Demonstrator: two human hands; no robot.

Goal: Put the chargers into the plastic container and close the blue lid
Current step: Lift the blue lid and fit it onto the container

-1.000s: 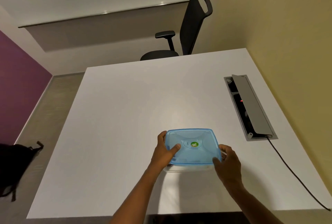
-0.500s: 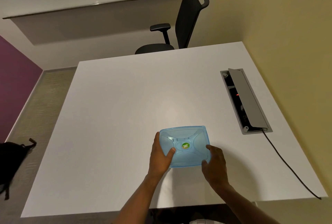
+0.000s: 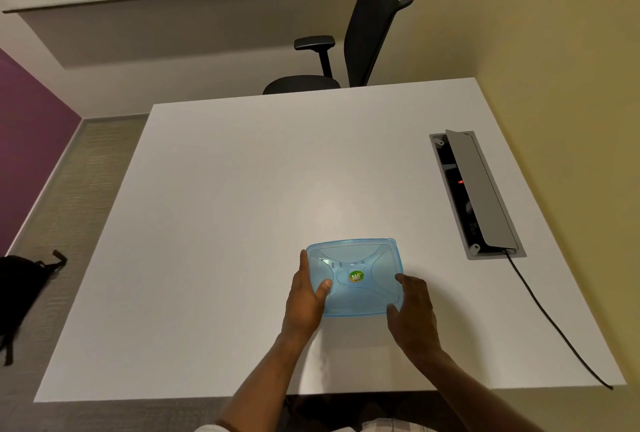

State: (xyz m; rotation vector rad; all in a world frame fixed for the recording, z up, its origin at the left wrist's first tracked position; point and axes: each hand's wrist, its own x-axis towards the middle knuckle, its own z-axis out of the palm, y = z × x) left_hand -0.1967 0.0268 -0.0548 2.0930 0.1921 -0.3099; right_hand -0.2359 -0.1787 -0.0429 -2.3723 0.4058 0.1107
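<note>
The plastic container sits on the white table with its translucent blue lid (image 3: 360, 258) on top; a round green sticker marks the lid's middle. My left hand (image 3: 306, 296) grips the lid's left edge, thumb pressed on top. My right hand (image 3: 412, 307) rests against the right front corner, fingers touching the lid's edge. The container body is hidden under the lid and hands. No chargers are visible; the contents cannot be made out.
White table (image 3: 242, 223) with a recessed power socket box (image 3: 474, 192), its grey flap raised, at the right. A black cable (image 3: 550, 320) runs from it to the table's front edge. A black office chair (image 3: 367, 26) stands behind. A black bag (image 3: 20, 289) lies on the floor at left.
The lid has come down flat onto the container. My right hand shifted from under the right rim to the front right corner. The camera view moved slightly.
</note>
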